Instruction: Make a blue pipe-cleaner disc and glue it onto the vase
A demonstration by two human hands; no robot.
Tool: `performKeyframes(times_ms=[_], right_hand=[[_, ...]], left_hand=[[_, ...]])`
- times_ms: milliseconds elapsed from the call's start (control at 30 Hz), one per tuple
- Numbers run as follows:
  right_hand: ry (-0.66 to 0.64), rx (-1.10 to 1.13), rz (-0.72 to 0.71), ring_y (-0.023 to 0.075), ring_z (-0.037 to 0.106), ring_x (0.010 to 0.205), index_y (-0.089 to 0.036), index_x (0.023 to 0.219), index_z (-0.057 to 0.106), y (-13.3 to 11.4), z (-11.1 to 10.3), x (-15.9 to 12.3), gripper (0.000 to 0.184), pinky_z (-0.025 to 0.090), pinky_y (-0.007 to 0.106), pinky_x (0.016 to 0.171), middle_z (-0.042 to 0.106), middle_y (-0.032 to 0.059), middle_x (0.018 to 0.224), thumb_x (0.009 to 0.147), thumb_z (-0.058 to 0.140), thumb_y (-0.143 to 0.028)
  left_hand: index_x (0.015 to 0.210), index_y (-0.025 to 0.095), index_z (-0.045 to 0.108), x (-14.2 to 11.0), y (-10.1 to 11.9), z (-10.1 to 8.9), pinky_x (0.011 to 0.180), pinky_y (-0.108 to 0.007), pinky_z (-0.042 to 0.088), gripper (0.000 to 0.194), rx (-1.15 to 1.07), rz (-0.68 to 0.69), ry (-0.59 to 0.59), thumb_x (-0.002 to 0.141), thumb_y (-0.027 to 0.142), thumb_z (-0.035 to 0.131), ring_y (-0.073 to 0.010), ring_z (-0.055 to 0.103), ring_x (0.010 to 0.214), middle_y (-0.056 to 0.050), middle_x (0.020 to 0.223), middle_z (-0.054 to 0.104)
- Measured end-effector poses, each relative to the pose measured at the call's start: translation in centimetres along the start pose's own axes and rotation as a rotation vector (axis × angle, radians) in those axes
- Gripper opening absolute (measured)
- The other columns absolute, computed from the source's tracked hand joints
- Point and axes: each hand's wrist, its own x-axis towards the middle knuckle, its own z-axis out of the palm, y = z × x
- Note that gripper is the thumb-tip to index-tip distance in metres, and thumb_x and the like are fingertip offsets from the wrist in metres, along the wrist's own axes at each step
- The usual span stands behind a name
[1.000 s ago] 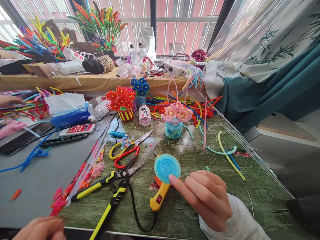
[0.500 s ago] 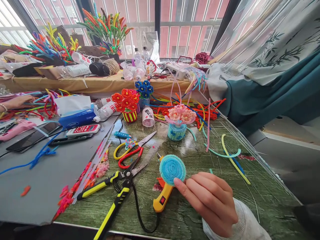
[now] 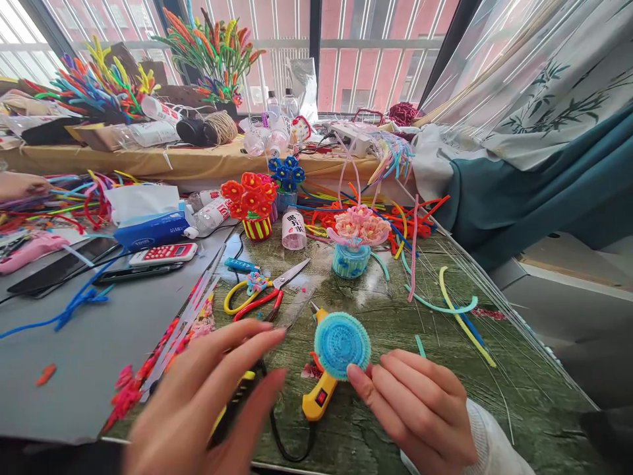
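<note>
Between the thumb and fingers of my right hand (image 3: pixel 415 402) is the edge of a round blue pipe-cleaner disc (image 3: pixel 342 344), coiled flat with a paler fuzzy rim. It sits in front of a yellow hot glue gun (image 3: pixel 319 394) with a red switch, which lies on the table. My left hand (image 3: pixel 208 402) is raised to the left of the disc, slightly blurred, thumb and fingers apart with nothing between them. It covers most of the black and yellow shears (image 3: pixel 247 377). Beyond it lie red and yellow scissors (image 3: pixel 277 288).
Behind stand a pink flower pot (image 3: pixel 352 254), a red flower pot (image 3: pixel 254 218) and blue flowers (image 3: pixel 287 175). Loose pipe cleaners (image 3: pixel 465 323) lie at right. A tissue box (image 3: pixel 148 227) and calculator (image 3: pixel 163 255) are at left. Another person's hand (image 3: pixel 20 186) shows far left.
My left hand has come into view from the lower left, over the shears. The disc in my right hand has tilted slightly. The other person's hand has shifted left.
</note>
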Motion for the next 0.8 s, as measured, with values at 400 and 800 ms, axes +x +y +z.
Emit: performKeyframes(times_ms=[400, 800], right_hand=[[-0.078, 0.086, 0.019, 0.0152, 0.071, 0.093, -0.01, 0.094, 0.071, -0.2, -0.4, -0.3, 0.012, 0.058, 0.025, 0.093, 0.075, 0.0001, 0.082, 0.09, 0.06, -0.005], [-0.133, 0.106, -0.049, 0.0151, 0.072, 0.094, -0.013, 0.095, 0.072, 0.2, -0.8, 0.0, 0.013, 0.059, 0.024, 0.093, 0.077, -0.0011, 0.083, 0.09, 0.06, -0.008]], left_hand=[[0.081, 0.022, 0.07, 6.1, 1.9, 4.4, 0.062, -0.02, 0.045, 0.007, -0.498, -0.156, -0.426, 0.082, 0.027, 0.066, -0.0093, 0.059, 0.067, 0.004, 0.077, 0.07], [0.078, 0.018, 0.063, 5.3, 1.4, 5.4, 0.061, -0.026, 0.041, 0.024, -0.574, -0.342, -0.492, 0.086, 0.039, 0.056, -0.0142, 0.052, 0.066, 0.0, 0.071, 0.06]])
